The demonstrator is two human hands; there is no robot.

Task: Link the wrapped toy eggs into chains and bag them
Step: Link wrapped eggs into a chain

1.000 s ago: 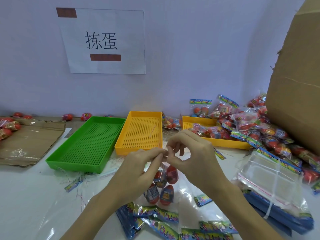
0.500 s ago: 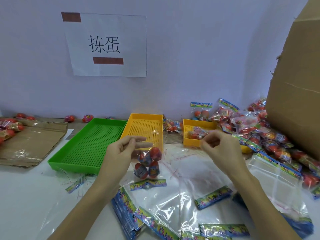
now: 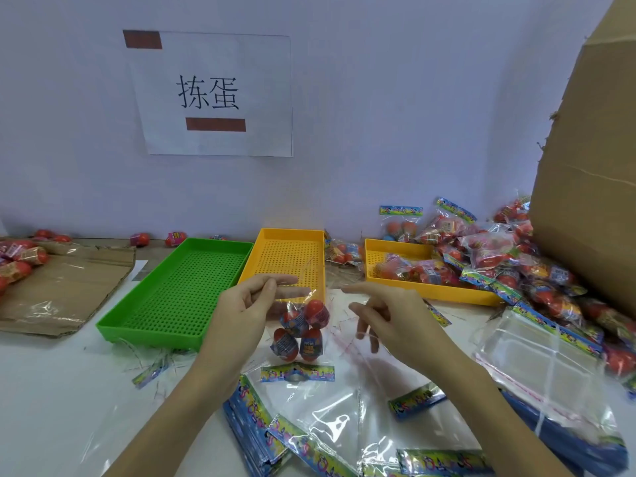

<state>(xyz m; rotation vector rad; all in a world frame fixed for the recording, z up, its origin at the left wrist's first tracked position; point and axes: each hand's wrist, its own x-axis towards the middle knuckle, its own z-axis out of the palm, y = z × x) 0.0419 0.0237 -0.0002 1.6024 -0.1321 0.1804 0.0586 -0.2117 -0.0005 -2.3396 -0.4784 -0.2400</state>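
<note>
Four wrapped eggs [image 3: 302,330] are hanging in a clear bag [image 3: 303,339].
Left hand [image 3: 241,304] fingers are pinching the bag's top above the bench [image 3: 51,390]; right hand [image 3: 385,315] is hovering, fingers relaxed, holding nothing.

The white worktop [image 3: 51,390] carries a green tray [image 3: 175,294] and two yellow trays [image 3: 289,259] [image 3: 430,287] along its far edge, flattened cardboard [image 3: 65,287] at the left, bagged eggs [image 3: 516,266] heaped at the right, and empty bags [image 3: 344,428] along the near edge.

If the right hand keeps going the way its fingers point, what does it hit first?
Probably the hanging cluster of wrapped eggs held by the left hand; the right hand points leftward at it, though depth is unclear.
</note>
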